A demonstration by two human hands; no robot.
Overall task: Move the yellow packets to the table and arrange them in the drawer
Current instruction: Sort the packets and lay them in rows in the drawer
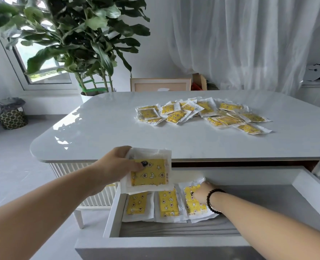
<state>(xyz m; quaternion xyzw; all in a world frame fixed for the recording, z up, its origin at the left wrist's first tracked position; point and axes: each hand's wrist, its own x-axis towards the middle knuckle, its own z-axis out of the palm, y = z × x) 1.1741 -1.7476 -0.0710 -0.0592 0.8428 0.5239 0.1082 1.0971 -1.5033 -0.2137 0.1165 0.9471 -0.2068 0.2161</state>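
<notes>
Both forearms reach in from the bottom of the frame over the open drawer [116, 212]. At centre, the left hand [117, 166] pinches a spare yellow packet [148, 171], thumb on its face, likely kept ready as the next one. Lower centre, the right hand [202, 192], wearing a black bead bracelet [214, 200], presses its fingers onto the third packet [194, 201] in the row of packets [155, 205], apparently squaring it beside its neighbours. Many loose packets [202, 113] wait scattered on the table [102, 128], upper centre and right.
</notes>
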